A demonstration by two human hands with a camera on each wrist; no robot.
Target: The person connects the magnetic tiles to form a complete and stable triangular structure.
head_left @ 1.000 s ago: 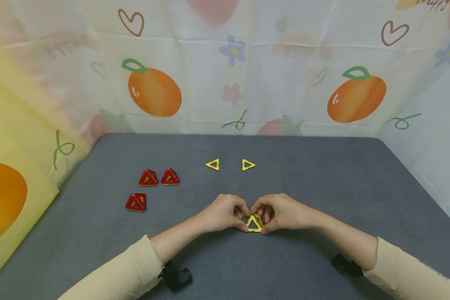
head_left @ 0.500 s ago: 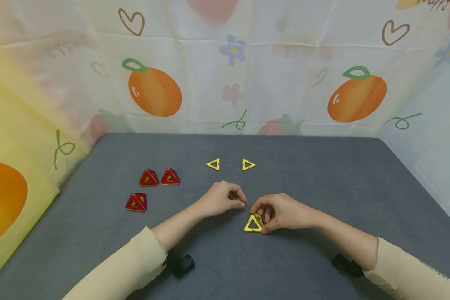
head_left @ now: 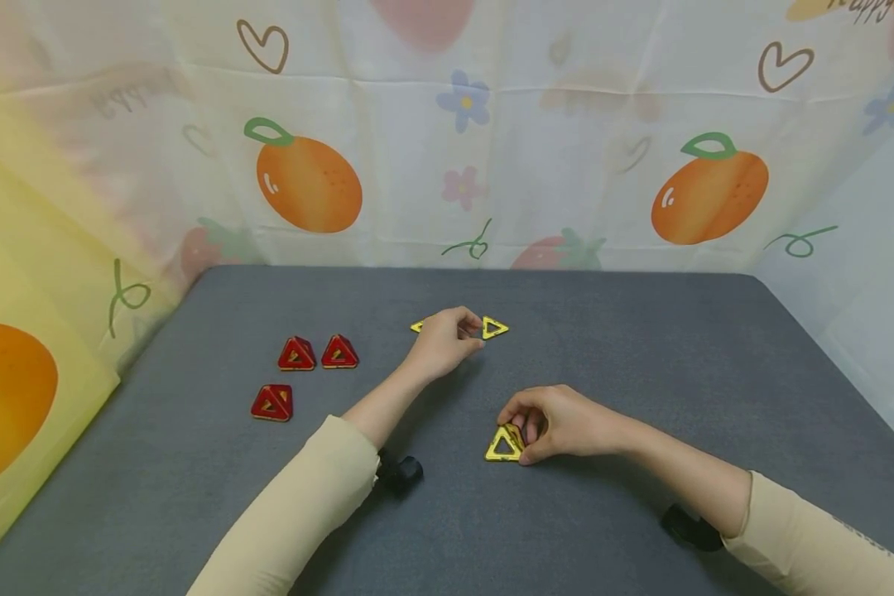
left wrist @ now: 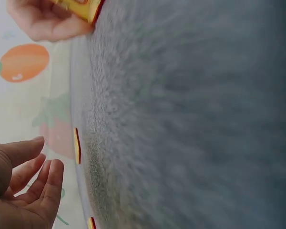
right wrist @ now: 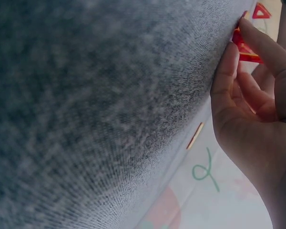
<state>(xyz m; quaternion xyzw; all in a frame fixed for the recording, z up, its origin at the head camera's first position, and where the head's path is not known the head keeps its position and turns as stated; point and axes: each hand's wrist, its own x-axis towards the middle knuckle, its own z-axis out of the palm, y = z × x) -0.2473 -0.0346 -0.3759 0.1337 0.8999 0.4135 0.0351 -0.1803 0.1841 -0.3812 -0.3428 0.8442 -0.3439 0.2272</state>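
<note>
My right hand (head_left: pixel 555 422) pinches a small structure of yellow triangular tiles (head_left: pixel 502 444) on the table; one tile faces forward, its cut-out showing, another leans behind. Red surfaces (right wrist: pixel 247 53) show between those fingers in the right wrist view. Farther back, my left hand (head_left: pixel 447 339) hovers beside a flat yellow triangular tile (head_left: pixel 495 328). Thumb and fingers are apart with nothing between them, as the left wrist view shows the left hand (left wrist: pixel 31 186) short of a thin tile edge (left wrist: pixel 77 146). A second yellow tile (head_left: pixel 416 326) is mostly hidden behind the left hand.
Three red pyramids, one (head_left: pixel 296 354) and another (head_left: pixel 339 352) side by side and one (head_left: pixel 271 403) nearer, stand left on the grey table (head_left: pixel 641 356). A printed curtain (head_left: pixel 402 182) hangs at the back and sides.
My left hand has let go of the yellow tile structure and moved away toward the back, to the right-hand loose tile. My right hand has stayed in place, holding the structure.
</note>
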